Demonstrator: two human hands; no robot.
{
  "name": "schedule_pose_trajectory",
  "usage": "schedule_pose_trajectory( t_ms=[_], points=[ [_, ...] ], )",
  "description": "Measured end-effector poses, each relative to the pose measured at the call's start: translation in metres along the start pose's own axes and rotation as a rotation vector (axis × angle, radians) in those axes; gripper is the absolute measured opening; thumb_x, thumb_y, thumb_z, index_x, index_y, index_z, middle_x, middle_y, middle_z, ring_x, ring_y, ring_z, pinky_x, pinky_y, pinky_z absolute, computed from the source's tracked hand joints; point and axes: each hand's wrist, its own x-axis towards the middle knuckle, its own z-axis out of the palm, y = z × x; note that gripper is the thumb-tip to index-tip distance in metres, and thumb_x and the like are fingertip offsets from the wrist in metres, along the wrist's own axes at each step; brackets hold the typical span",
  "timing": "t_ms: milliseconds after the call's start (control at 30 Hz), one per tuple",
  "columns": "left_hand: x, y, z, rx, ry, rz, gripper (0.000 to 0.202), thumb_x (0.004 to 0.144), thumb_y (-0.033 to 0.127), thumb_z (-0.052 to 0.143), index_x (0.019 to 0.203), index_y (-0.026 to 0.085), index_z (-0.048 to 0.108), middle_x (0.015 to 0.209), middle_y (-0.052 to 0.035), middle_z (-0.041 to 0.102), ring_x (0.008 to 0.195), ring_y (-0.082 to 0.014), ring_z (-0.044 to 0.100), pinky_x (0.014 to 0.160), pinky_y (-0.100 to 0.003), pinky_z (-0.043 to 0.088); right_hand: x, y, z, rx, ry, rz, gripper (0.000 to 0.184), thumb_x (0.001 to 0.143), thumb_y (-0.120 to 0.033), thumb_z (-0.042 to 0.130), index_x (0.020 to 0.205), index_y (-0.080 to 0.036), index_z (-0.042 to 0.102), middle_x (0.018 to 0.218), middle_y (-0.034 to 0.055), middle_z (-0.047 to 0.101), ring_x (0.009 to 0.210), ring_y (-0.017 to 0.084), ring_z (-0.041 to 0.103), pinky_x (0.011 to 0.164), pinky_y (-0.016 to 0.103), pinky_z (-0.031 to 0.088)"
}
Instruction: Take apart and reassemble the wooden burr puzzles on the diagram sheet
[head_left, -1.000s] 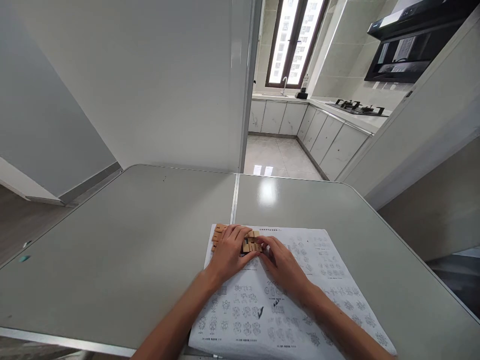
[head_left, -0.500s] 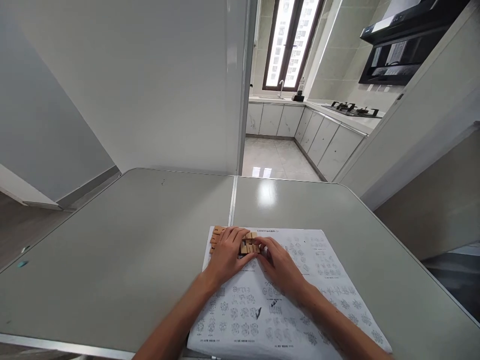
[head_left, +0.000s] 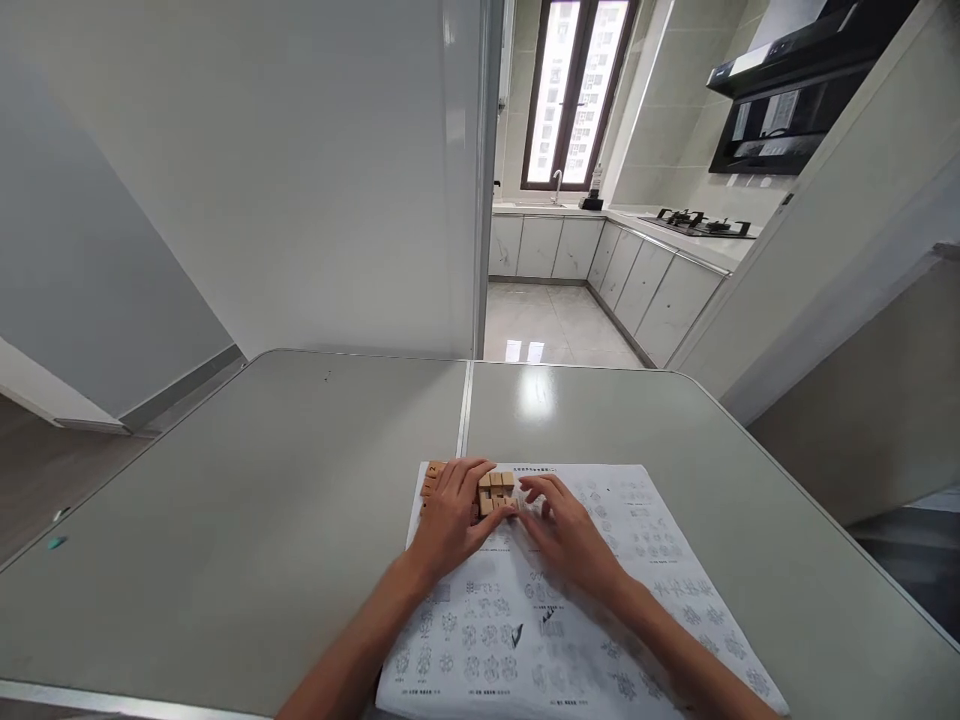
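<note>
Small wooden blocks sit close together in rows on a printed paper sheet. Their left part, a few tiles with dark number marks, shows beyond my left hand. That hand lies across the blocks, fingers along the far side and thumb along the near side, gripping them. What is under its palm is hidden. My right hand is just right of the blocks, fingers bent and apart, with nothing visible in it. Its thumb tip is close to the blocks' near right corner; I cannot tell whether it touches.
The printed paper sheet with small line drawings lies on a grey-green table. A metal seam runs down the table. A small teal bit lies near the left edge. Beyond are a white wall and a kitchen with a stove.
My right hand's fingers have come off the right side of the blocks and opened slightly. My left hand stays on the blocks. The camera view has tilted up slightly.
</note>
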Motion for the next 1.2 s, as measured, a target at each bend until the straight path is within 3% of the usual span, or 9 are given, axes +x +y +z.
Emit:
schedule_pose_trajectory(
  t_ms=[200,333,467,667,867,1000,1200],
  points=[
    [0.001,-0.016,-0.029,0.069,-0.016,-0.035,0.055,0.095,0.042,0.072,0.144,0.030,0.050,0.139,-0.0104,0.061,0.125,-0.0315,0.060,0.106,-0.050,0.051,-0.051,-0.021,-0.042,-0.005,-0.185,0.100,0.024,0.106,-0.036,0.054,0.129,-0.035,0.060,0.120,0.0065,0.069,0.092,0.024,0.069,0.082,0.042,0.062],
    [-0.007,-0.027,-0.051,0.081,-0.103,-0.052,0.070,0.089,0.050,0.078,0.149,0.031,0.046,0.143,-0.0100,0.060,0.129,-0.0334,0.058,0.105,-0.051,0.053,-0.096,-0.021,-0.051,0.045,-0.105,0.181,0.021,0.106,-0.039,0.053,0.124,-0.032,0.063,0.112,0.0075,0.073,0.091,0.024,0.072,0.081,0.039,0.063],
    [-0.013,-0.034,-0.059,0.089,-0.213,-0.043,0.080,0.085,0.052,0.082,0.151,0.030,0.043,0.150,-0.0103,0.056,0.137,-0.0347,0.053,0.111,-0.054,0.050,-0.122,-0.011,-0.046,0.114,-0.032,0.259,0.024,0.104,-0.042,0.056,0.122,-0.030,0.068,0.110,0.0085,0.076,0.091,0.024,0.075,0.079,0.035,0.065],
    [-0.014,-0.042,-0.054,0.100,-0.254,-0.061,0.088,0.083,0.051,0.083,0.156,0.030,0.038,0.156,-0.0115,0.051,0.144,-0.0362,0.048,0.116,-0.057,0.045,-0.135,-0.015,-0.032,0.260,0.223,0.422,0.029,0.099,-0.052,0.061,0.105,-0.027,0.076,0.087,0.0054,0.077,0.082,0.023,0.076,0.073,0.028,0.064],
    [-0.020,-0.046,-0.046,0.126,-0.223,-0.105,0.082,0.089,0.056,0.075,0.157,0.034,0.036,0.159,-0.0103,0.048,0.146,-0.0371,0.045,0.117,-0.057,0.044,-0.133,-0.033,-0.025,0.289,0.421,0.508,0.038,0.094,-0.060,0.065,0.096,-0.023,0.077,0.080,0.0046,0.075,0.070,0.020,0.072,0.066,0.024,0.060],
    [-0.019,-0.046,-0.044,0.142,-0.210,-0.099,0.081,0.089,0.059,0.074,0.157,0.033,0.036,0.161,-0.0107,0.045,0.149,-0.0379,0.043,0.120,-0.059,0.040,-0.134,-0.034,-0.025,0.276,0.445,0.521,0.040,0.093,-0.061,0.065,0.096,-0.023,0.077,0.079,0.0040,0.075,0.066,0.019,0.070,0.065,0.024,0.059],
    [-0.018,-0.047,-0.045,0.108,-0.195,-0.136,0.081,0.087,0.054,0.077,0.154,0.032,0.038,0.155,-0.0104,0.052,0.144,-0.0370,0.048,0.115,-0.056,0.046,-0.137,-0.028,-0.024,0.293,0.399,0.540,0.036,0.094,-0.058,0.065,0.098,-0.024,0.076,0.079,0.0026,0.074,0.067,0.018,0.069,0.064,0.023,0.055]
  ],
)
